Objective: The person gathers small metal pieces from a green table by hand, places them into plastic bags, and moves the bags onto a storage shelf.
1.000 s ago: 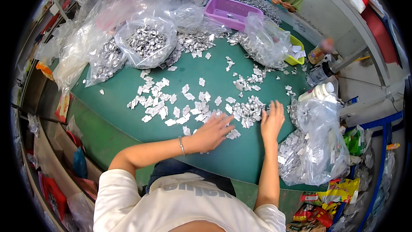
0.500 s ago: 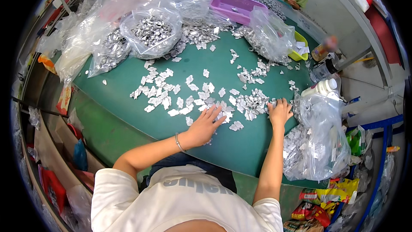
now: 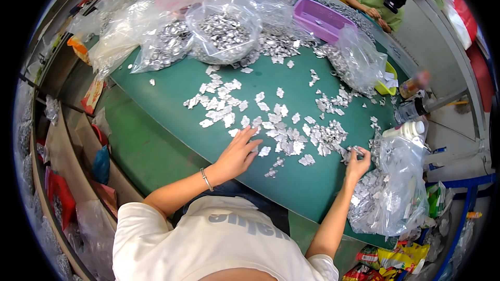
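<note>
Flat silver metal pieces (image 3: pixel 284 140) with wavy edges lie scattered over the green table (image 3: pixel 250 78). My left hand (image 3: pixel 237 154) rests low over the tabletop beside the left edge of this spread, fingers stretched and nothing in its grasp. At the right, my right hand (image 3: pixel 358 165) pinches a few silver metal pieces (image 3: pixel 355 152) between thumb and fingers; how many is partly hidden. Just left of that hand sits a denser heap of silver pieces (image 3: pixel 328 136). Close to its right side is a clear plastic bag (image 3: pixel 398 182) filled with similar pieces.
More clear bags of silver parts (image 3: pixel 221 34) crowd the far side. A purple tray (image 3: pixel 324 21) and a yellow-green basket (image 3: pixel 388 86) stand farther right. A white bottle (image 3: pixel 403 129) lies by the near bag. A person in green (image 3: pixel 375 8) works at the far right.
The head view has shifted, so the scene sits farther right and lower. My left hand has drawn left, off the pieces. My right hand's fingers have closed on a few pieces.
</note>
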Available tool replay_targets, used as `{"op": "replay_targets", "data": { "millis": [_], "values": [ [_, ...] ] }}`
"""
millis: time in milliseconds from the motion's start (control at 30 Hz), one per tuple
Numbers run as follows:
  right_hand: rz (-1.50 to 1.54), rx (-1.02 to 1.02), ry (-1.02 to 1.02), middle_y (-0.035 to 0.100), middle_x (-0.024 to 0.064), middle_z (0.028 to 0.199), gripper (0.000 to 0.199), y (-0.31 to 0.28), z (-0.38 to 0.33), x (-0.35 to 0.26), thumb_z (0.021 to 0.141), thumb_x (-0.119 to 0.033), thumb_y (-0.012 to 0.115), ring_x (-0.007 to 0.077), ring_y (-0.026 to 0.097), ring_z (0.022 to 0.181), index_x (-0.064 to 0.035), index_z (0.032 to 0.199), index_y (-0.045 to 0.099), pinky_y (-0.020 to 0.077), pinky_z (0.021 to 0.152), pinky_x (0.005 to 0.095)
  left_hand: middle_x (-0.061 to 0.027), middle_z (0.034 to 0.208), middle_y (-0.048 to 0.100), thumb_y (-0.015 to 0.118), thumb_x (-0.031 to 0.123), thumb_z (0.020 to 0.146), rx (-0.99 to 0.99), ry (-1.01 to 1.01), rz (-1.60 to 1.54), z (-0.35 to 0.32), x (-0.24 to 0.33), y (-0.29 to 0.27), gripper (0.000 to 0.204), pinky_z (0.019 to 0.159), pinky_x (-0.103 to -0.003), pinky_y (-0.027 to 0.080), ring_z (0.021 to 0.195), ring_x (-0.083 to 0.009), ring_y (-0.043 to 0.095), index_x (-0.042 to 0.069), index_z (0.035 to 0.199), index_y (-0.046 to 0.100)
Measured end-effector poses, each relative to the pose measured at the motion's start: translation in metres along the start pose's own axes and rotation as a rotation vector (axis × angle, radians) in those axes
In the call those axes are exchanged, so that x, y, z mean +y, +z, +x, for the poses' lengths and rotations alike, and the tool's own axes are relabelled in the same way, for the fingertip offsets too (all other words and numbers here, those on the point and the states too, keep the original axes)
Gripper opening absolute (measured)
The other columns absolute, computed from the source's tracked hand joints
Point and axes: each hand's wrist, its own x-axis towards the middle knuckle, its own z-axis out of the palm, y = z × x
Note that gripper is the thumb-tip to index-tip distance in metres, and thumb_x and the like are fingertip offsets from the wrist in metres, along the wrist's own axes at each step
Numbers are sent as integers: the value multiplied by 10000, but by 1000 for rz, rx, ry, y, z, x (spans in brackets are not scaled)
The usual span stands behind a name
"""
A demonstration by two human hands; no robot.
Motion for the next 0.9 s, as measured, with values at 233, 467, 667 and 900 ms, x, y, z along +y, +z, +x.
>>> {"op": "replay_targets", "data": {
  "millis": [233,467,667,900],
  "values": [
    [475,-669,134,583,-5,767,174,5,-53,-126,823,-103,692,52,511,638,-22,929,579,400,562,194,-141,1238,539,563,69,904,-72,-343,-990,-24,5,-7,418,934,-363,466,1104,-248,570,25,1304,452],
    [475,-1110,-35,578,30,795,309,62,-137,-191,790,-29,677,92,469,579,-20,1077,564,395,526,236,-127,1154,594,568,192,933,-64,-671,-1551,-29,-4,-6,367,939,-365,493,1056,-192,593,-39,1215,525],
    [350,-952,-210,594,75,884,280,60,-135,-175,803,-4,648,119,531,629,-20,1076,588,434,522,244,-158,1047,608,504,99,940,540,-748,-1671,11,-81,-86,191,828,-355,558,940,-252,635,-26,1084,519],
    [269,-943,-180,628,61,843,212,50,-133,-154,823,8,616,102,546,682,3,1035,621,457,598,240,-113,1010,568,456,-12,882,929,-286,-1274,145,-223,-253,275,714,-278,526,864,-196,604,-42,1153,494]
  ]
}}
